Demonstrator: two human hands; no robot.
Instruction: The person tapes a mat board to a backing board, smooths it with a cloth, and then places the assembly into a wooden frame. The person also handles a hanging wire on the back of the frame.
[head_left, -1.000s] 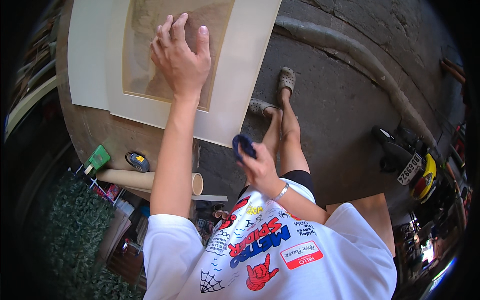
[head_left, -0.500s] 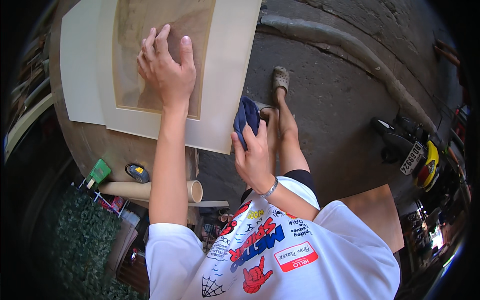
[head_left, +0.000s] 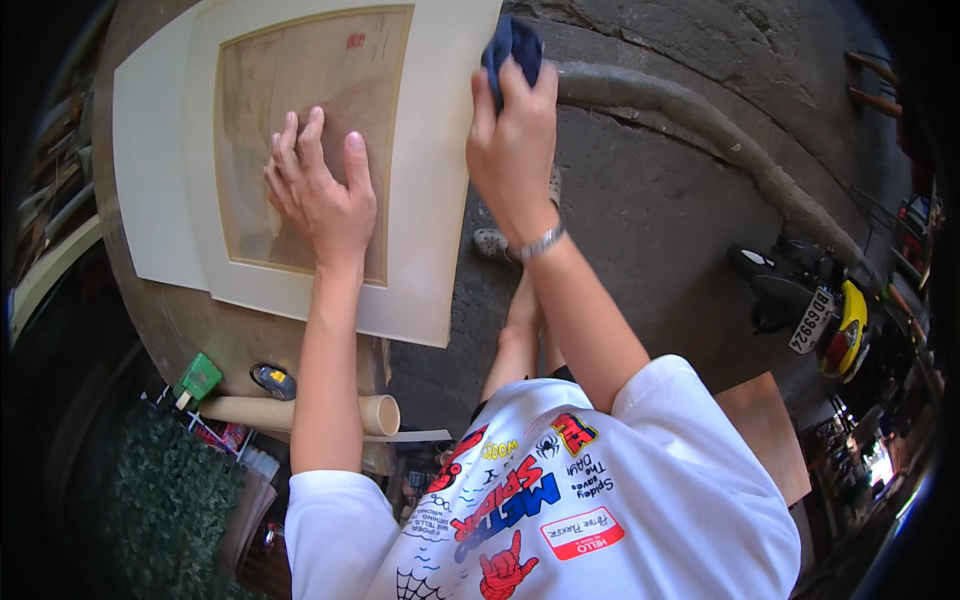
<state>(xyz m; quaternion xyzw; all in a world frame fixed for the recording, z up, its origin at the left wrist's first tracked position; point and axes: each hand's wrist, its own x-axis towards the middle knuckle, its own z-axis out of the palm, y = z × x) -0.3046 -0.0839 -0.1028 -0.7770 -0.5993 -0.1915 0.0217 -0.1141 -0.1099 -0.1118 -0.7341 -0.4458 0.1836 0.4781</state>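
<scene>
The table (head_left: 165, 325) stands on the left. On it lies a white board (head_left: 155, 175), partly under a mat (head_left: 425, 200) whose right edge overhangs the table. A brown picture (head_left: 245, 130) fills the mat's window. A tube (head_left: 245, 411) lies near. The left hand (head_left: 325, 215) rests on the picture, fingers parted, gripping nothing. The right hand (head_left: 515, 150), by the mat's far right edge, grasps a bunched blue cloth (head_left: 513, 55); whether cloth meets mat, I cannot tell. Just beyond the tube sits a tape measure (head_left: 273, 381).

From here I get the cloth (head_left: 515, 48) blurred, the mat (head_left: 425, 190) cut off above, the picture (head_left: 300, 65) part-hidden by the left hand (head_left: 328, 195).
</scene>
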